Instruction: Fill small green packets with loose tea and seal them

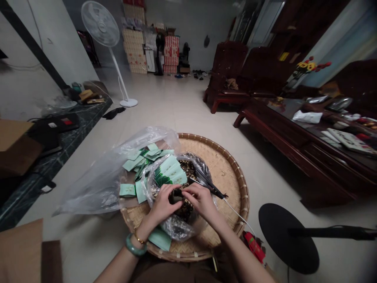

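My left hand (165, 201) curls its thumb and fingers around a small dark packet (176, 198). My right hand (202, 199) pinches at the packet's right edge; the fingers partly hide it. Both hands are above an open clear plastic bag (179, 229) filled with dark and pale dried bits (187, 169). A fan of light-green packets (171, 171) rests on the bag's left side. Just right of the fingers lies a black-handled tool (213, 186), its kind unclear. More green packets (143, 159) are heaped to the left. A round woven bamboo tray (232, 169) carries all this.
A large clear plastic sheet or bag (97, 181) spills off the tray's left side. A round black base with a pole (288, 237) stands at right, near a red item (255, 247). Beyond are a wooden table (282, 137), a white standing fan (129, 103) and cardboard boxes (17, 145).
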`<state>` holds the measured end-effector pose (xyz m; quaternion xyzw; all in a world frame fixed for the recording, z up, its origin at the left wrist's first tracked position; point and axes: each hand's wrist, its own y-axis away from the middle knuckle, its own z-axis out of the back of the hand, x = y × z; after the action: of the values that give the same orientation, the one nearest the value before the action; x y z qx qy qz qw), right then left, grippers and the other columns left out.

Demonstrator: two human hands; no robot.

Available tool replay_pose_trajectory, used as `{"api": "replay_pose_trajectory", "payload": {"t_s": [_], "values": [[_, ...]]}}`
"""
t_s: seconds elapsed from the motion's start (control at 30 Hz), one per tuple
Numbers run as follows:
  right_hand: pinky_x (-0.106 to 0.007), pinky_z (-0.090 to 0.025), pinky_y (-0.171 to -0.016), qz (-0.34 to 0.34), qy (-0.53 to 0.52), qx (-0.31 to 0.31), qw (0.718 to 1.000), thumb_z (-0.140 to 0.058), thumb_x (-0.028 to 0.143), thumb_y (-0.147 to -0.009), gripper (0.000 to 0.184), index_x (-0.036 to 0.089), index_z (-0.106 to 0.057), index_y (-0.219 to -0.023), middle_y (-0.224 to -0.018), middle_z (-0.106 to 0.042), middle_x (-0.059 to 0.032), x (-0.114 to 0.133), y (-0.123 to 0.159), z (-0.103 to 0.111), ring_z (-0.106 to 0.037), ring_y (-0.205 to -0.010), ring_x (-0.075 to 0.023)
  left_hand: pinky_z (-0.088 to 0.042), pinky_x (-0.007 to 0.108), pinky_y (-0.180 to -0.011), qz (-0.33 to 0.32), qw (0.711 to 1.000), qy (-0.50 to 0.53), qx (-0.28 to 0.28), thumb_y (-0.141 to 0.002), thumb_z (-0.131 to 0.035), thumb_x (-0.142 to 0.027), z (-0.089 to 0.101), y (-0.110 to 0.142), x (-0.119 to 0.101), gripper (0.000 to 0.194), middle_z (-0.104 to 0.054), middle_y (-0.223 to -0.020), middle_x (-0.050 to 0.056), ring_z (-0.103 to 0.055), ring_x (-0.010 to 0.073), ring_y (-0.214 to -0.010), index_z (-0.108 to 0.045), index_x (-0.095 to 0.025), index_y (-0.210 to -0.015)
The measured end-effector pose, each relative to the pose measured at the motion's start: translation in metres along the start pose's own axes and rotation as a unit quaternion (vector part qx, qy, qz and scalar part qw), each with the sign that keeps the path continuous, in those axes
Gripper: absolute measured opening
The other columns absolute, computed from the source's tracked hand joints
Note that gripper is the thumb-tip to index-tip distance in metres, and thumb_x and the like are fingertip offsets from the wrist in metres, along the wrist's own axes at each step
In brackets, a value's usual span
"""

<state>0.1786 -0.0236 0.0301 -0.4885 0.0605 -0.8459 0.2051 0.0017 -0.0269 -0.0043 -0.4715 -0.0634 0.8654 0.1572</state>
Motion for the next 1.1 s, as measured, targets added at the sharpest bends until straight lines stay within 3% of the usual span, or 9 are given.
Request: {"api": "replay_pose_trajectory", "payload": {"t_s": [0.17, 0.27, 0.43, 0.63, 0.8, 0.93, 1.1], "values": [[-0.027, -0.049, -0.065, 0.0, 0.008, -0.06, 0.998, -0.059, 0.024, -0.087, 0.012, 0.021, -0.07, -0.084, -0.078, -0.068, -0.0045, 0.0, 0.0, -0.002, -0.063, -0.072, -0.0173, -0.047, 0.04, -0.085, 0.014, 1.0, 0.005, 0.017, -0.068, -0.072, -0.019, 0.003, -0.003, 0.002, 0.042, -0.065, -0.099, 0.005, -0.056, 0.0242, -0.096, -0.062, -0.022, -0.109], [-0.031, -0.049, -0.072, 0.046, 0.073, -0.02, 0.996, -0.058, 0.023, -0.088, 0.014, 0.022, -0.07, -0.095, -0.083, -0.068, -0.0056, 0.004, 0.0, -0.005, -0.06, -0.079, -0.0196, -0.046, 0.04, -0.087, 0.004, 1.0, 0.005, 0.011, -0.07, -0.066, -0.013, -0.001, -0.004, 0.003, 0.04, -0.065, -0.101, 0.005, -0.055, 0.0238, -0.097, -0.062, -0.023, -0.108], [-0.034, -0.049, -0.075, 0.1, 0.109, 0.011, 0.989, -0.059, 0.023, -0.087, 0.034, 0.023, -0.059, -0.121, -0.096, -0.069, -0.0072, 0.01, 0.002, -0.002, -0.057, -0.086, -0.0217, -0.047, 0.04, -0.086, -0.001, 1.0, 0.007, -0.001, -0.071, -0.066, -0.016, -0.005, -0.003, 0.007, 0.036, -0.065, -0.1, 0.006, -0.056, 0.0237, -0.095, -0.063, -0.022, -0.106], [-0.034, -0.051, -0.08, 0.078, 0.045, -0.007, 0.996, -0.058, 0.021, -0.087, 0.022, 0.022, -0.064, -0.108, -0.1, -0.066, -0.0087, 0.002, 0.007, 0.0, -0.06, -0.092, -0.0199, -0.045, 0.042, -0.092, 0.015, 1.0, 0.021, 0.001, -0.072, -0.068, -0.02, -0.001, -0.004, 0.005, 0.039, -0.065, -0.108, 0.006, -0.056, 0.0246, -0.102, -0.062, -0.022, -0.111], [-0.029, -0.053, -0.074, 0.06, 0.011, 0.002, 0.998, -0.054, 0.014, -0.087, 0.02, 0.021, -0.067, -0.1, -0.092, -0.067, -0.0067, -0.009, 0.009, -0.003, -0.065, -0.083, -0.0171, -0.051, 0.033, -0.076, 0.035, 0.997, 0.065, 0.022, -0.074, -0.068, -0.023, 0.008, -0.006, 0.0, 0.038, -0.065, -0.104, 0.006, -0.06, 0.0209, -0.092, -0.063, -0.023, -0.111], [-0.028, -0.053, -0.069, 0.062, 0.03, -0.008, 0.998, -0.056, 0.015, -0.086, 0.016, 0.02, -0.068, -0.094, -0.088, -0.066, -0.0068, -0.01, 0.008, 0.002, -0.064, -0.078, -0.0176, -0.052, 0.029, -0.069, 0.024, 0.992, 0.123, 0.009, -0.079, -0.063, -0.026, 0.016, -0.009, -0.004, 0.018, -0.067, -0.095, 0.007, -0.062, 0.0198, -0.088, -0.07, -0.02, -0.094], [-0.026, -0.051, -0.066, 0.054, 0.059, 0.019, 0.997, -0.054, 0.015, -0.088, 0.015, 0.019, -0.069, -0.09, -0.085, -0.065, -0.0067, -0.005, 0.009, 0.009, -0.063, -0.074, -0.0169, -0.052, 0.03, -0.071, 0.023, 0.992, 0.121, -0.009, -0.079, -0.062, -0.023, 0.018, -0.014, -0.013, 0.012, -0.069, -0.083, 0.006, -0.064, 0.0182, -0.079, -0.072, -0.018, -0.084]]}}
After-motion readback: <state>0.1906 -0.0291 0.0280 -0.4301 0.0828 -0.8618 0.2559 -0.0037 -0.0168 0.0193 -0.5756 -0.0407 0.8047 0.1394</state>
